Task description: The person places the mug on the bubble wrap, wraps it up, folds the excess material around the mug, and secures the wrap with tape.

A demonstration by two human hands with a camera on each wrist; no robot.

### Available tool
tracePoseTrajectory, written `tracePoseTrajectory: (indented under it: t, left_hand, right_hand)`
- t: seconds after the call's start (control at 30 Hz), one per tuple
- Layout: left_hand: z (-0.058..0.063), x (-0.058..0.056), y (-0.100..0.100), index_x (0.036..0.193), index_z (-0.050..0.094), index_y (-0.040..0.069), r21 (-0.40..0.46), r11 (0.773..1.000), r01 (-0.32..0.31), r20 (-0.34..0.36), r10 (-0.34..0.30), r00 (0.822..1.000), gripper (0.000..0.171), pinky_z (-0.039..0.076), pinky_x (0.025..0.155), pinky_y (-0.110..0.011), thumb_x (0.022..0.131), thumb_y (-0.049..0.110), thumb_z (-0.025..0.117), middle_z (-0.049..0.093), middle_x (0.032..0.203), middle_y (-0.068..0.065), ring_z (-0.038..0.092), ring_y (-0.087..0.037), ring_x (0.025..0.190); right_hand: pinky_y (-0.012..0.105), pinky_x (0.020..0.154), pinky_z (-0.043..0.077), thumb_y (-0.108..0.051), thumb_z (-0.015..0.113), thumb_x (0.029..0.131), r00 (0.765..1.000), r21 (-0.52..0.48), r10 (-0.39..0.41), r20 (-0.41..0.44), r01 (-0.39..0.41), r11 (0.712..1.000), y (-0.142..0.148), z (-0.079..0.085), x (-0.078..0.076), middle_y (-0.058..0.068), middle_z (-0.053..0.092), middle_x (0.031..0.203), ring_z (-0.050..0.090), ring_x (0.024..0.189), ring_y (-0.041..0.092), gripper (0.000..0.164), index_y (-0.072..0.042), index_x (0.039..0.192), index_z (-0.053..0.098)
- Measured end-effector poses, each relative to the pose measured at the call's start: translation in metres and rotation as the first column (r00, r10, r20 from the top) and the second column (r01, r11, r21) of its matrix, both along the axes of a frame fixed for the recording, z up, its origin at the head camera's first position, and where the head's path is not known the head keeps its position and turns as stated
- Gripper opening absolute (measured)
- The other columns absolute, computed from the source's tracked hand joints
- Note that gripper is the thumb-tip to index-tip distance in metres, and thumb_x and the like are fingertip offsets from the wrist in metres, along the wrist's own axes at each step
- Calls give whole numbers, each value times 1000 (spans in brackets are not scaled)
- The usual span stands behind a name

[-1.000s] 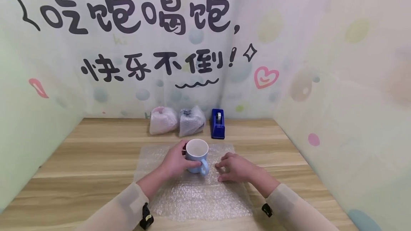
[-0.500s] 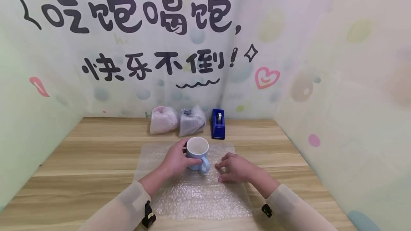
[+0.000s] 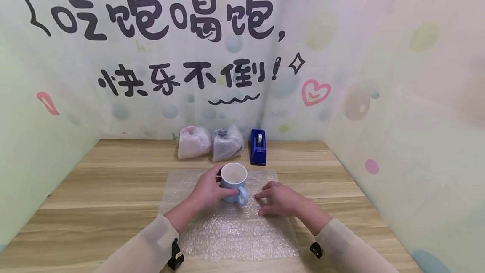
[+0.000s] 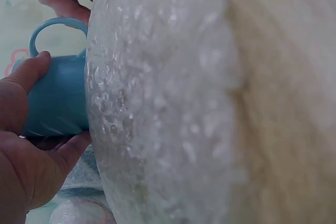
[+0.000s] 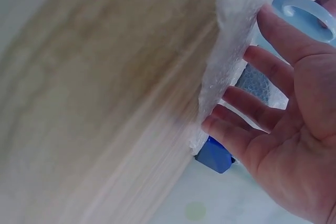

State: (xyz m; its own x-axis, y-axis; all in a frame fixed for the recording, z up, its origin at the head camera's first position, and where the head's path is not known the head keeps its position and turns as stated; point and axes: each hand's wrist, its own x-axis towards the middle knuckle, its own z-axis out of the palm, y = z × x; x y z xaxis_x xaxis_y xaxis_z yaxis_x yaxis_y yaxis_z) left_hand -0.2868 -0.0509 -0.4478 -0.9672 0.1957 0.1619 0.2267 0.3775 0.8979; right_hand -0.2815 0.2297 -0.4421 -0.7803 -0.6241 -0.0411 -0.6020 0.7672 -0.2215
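Presently, a light blue mug [image 3: 229, 186] stands upright on a sheet of bubble wrap [image 3: 238, 235], around the middle of the tabletop [image 3: 113, 205] from left to right. Its long axis is close to vertical, with the round mouth facing up and the white inside showing. The handle [image 3: 243, 196] points toward the near side and a little to the right. The left hand [image 3: 207, 188] holds the mug from the left: the thumb lies on the near wall, just beside the handle, and other fingers go round the far side, so they are opened only as wide as the mug's body.

The right hand [image 3: 282, 199] is to the right of the mug, near but apart from it. Its fingers are spread and gently bent, the tips touching the right part of the sheet, and they grip nothing.

At the far side of the tabletop, a pinkish wrapped bundle [image 3: 194, 143] is on the left, and just beside it a greyish wrapped bundle [image 3: 227, 144]. Right of them stands a blue tape dispenser [image 3: 258, 147], its long axis running from near to far.
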Motion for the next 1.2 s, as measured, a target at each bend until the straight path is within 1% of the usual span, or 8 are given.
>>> tracePoseTrajectory:
  t: [0.17,0.33,0.53,0.73,0.83,0.87,1.03,1.2]
  left_hand:
    - [-1,1,-1,146,62,4,-7,1000,-1,-14,1,1000,79,56,113,-57,77,13,101,73,138,-16,69,-42,131]
    - [-1,1,0,144,63,4,-11,1000,0,-13,0,1000,79,57,112,-56,76,12,101,74,136,-16,69,-41,130]
    - [-1,2,2,144,64,4,-1,1000,-18,-9,18,1000,78,56,113,-56,75,12,101,73,137,-15,69,-40,129]
    - [-3,3,2,143,64,3,14,1000,-11,-17,11,1000,79,57,112,-57,75,11,101,73,135,-16,69,-40,128]
    - [-1,3,2,144,63,3,15,1000,-3,-22,4,1000,79,57,111,-56,75,11,101,73,135,-17,69,-40,128]
    - [-1,3,2,145,63,3,11,1000,-2,-21,2,1000,79,57,111,-57,76,11,101,73,136,-17,69,-41,128]
    - [1,3,0,146,62,3,-5,1000,4,-22,-4,1000,80,57,111,-57,76,12,100,72,138,-19,68,-43,130]
    - [0,3,0,143,63,2,14,1000,-5,-20,5,1000,79,56,112,-57,75,10,101,73,137,-19,68,-42,130]
  right_hand:
    - [55,109,58,-45,83,96,996,-60,12,93,-7,998,8,8,-8,17,71,142,67,129,37,57,-14,143,74]
    - [57,103,61,-26,74,104,960,-214,-208,186,246,945,20,19,-29,26,72,136,71,121,44,48,3,142,68]
    - [44,90,62,-30,70,105,804,-212,-495,331,574,791,23,18,-53,17,75,101,71,88,23,66,15,149,51]
    - [25,56,37,-25,78,98,686,-313,-491,536,702,639,17,12,-60,-8,39,56,33,50,6,47,13,123,67]
    - [24,56,36,-21,78,96,693,-369,-454,560,699,612,12,15,-58,-9,42,62,38,56,7,24,2,98,71]
    - [24,59,40,-19,77,97,705,-394,-435,561,689,609,10,17,-57,-7,48,65,44,60,8,24,3,106,73]
    - [32,76,64,-12,69,101,798,-530,-329,504,587,611,-7,33,-48,11,78,94,72,84,15,12,-1,95,70]
    - [35,79,68,-9,69,102,872,-562,-305,382,481,673,-34,50,-37,16,80,98,77,89,20,11,2,102,73]
